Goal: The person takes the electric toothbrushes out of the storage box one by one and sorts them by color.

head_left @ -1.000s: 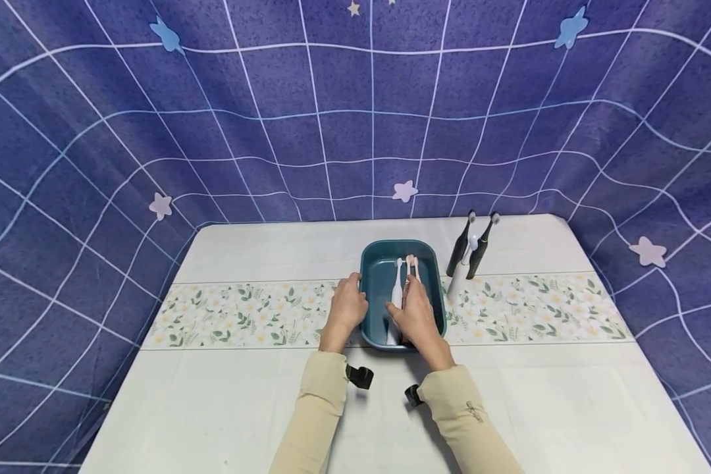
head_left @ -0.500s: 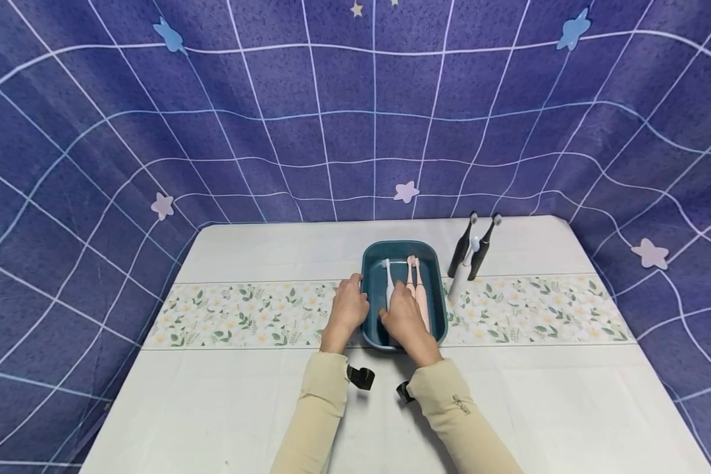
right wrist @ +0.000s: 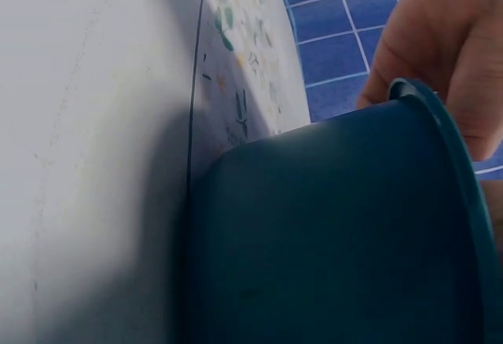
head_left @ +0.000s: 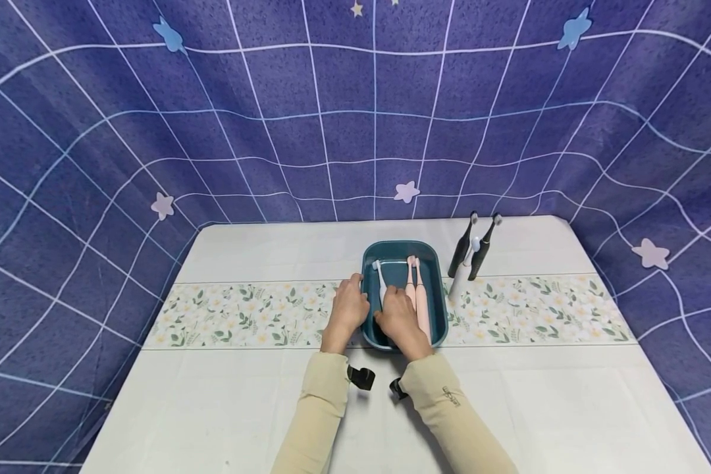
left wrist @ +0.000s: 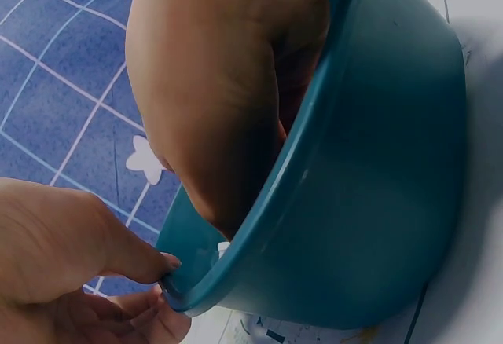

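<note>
In the head view a teal plastic tub (head_left: 443, 309) stands on the table. My left hand (head_left: 347, 308) holds its left side; in the left wrist view the thumb and fingers pinch the rim. Inside the tub, my right hand (head_left: 398, 317) grips a white electric toothbrush (head_left: 382, 282) by its handle, most of which the hand covers. That toothbrush lies along the tub's left side, head pointing away. To its right lie two pink electric toothbrushes, one (head_left: 411, 291) partly under my hand and the other (head_left: 422, 304) beside it. The tub's wall hides my right fingers in the right wrist view.
Right of the tub, a white electric toothbrush (head_left: 461, 278) and two black ones, one at left (head_left: 459, 255) and one at right (head_left: 480, 255), stand upright. A floral strip (head_left: 243, 316) crosses the white table (head_left: 213, 408). A blue gridded curtain (head_left: 272, 145) hangs behind.
My right hand has moved left inside the tub, bringing the white toothbrush from near the pink ones to the left side. My left hand stays on the rim.
</note>
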A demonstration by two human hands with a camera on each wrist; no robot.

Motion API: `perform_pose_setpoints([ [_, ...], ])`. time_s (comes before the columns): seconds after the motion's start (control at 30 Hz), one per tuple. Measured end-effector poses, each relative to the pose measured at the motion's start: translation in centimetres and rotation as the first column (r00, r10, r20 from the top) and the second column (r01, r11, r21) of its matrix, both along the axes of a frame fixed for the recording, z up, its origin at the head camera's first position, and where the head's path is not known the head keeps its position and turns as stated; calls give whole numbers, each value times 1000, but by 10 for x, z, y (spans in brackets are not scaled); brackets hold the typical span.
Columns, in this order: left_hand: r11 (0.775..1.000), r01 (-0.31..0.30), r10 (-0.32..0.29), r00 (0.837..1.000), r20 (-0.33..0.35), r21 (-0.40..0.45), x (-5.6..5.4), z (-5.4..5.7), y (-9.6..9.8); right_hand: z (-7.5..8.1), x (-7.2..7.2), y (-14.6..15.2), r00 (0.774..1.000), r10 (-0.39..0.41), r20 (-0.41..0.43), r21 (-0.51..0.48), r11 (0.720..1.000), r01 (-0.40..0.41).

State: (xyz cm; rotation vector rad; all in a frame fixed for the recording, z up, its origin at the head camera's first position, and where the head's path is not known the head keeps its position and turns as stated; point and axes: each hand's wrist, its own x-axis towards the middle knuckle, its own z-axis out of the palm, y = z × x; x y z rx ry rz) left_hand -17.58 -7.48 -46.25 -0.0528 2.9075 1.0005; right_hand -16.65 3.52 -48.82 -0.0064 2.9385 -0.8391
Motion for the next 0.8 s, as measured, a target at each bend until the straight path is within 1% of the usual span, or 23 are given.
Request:
perform_pose_setpoints([
  [0.23,1000,0,0,1000,-4,-1,1,0,1,-2,-3,-3,1000,-30,7,31,999,29],
  [0.37,1000,7,-7,1000,-30,4,1,0,1,0,-3,0,1000,-23,13,22,1000,23],
  [0.43,1000,10,-10,999,-38,3,2,0,0,2,-2,2,1000,-26,18,-8,1000,26],
  [0.57,1000,7,-7,999,-35,-4,2,-1,0,3,-2,9,999,-32,12,-108,994,33],
  [0.73,1000,-2,2,1000,-25,-11,1,0,1,3,-2,16,999,-44,-32,-236,971,35],
  [0.8,1000,-2,2,1000,-18,-8,1,0,1,3,-2,18,997,-51,-51,-272,962,35],
])
